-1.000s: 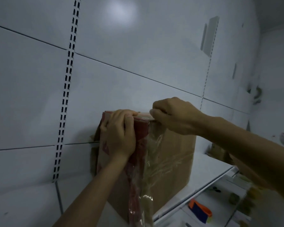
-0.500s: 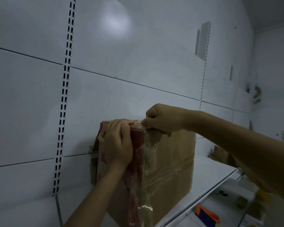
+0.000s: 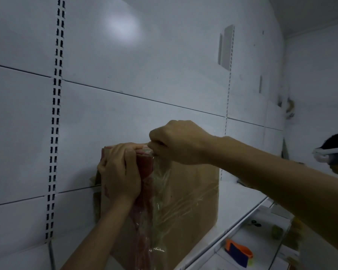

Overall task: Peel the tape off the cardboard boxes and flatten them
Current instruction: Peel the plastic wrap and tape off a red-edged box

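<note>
A brown cardboard box (image 3: 193, 195) stands upright on a white shelf (image 3: 240, 199), with a red printed band down its near corner. My left hand (image 3: 121, 172) lies over the box's top left corner, fingers curled over the top edge. My right hand (image 3: 178, 142) pinches a strip of clear tape (image 3: 160, 184) at the top edge; the loosened tape hangs crinkled down the box's front to its lower part.
White wall panels with slotted uprights (image 3: 54, 133) rise behind the box. A lower shelf at the bottom right holds an orange and blue object (image 3: 238, 252) and small items. Another person's head (image 3: 336, 152) with a white strap shows at the right edge.
My right hand has shifted a little left along the box's top edge, still pinching the tape. The left hand stays on the corner. The camera view has drifted, bringing another person's head into view.
</note>
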The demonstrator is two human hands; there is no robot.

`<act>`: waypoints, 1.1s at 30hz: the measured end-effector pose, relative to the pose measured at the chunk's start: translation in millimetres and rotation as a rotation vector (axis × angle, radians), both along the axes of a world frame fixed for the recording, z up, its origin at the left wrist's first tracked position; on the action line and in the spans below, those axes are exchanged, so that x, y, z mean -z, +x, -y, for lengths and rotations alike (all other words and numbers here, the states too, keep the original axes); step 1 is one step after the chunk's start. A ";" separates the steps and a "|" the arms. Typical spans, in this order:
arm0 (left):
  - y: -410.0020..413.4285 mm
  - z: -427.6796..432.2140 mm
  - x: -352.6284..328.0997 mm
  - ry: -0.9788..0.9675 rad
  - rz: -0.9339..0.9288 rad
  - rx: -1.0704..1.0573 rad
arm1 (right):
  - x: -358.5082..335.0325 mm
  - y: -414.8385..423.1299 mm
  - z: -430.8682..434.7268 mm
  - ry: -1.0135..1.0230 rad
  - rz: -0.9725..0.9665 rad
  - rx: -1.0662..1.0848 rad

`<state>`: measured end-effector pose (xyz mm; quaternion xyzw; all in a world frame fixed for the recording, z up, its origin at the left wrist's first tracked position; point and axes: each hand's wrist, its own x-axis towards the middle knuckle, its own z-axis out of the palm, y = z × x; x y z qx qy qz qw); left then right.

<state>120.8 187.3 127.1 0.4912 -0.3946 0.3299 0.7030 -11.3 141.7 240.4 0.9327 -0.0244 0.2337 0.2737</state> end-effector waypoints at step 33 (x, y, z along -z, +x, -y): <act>5.8 4.4 4.3 -0.002 0.008 -0.042 | 163.5 -8.8 -12.9 0.371 0.811 -0.487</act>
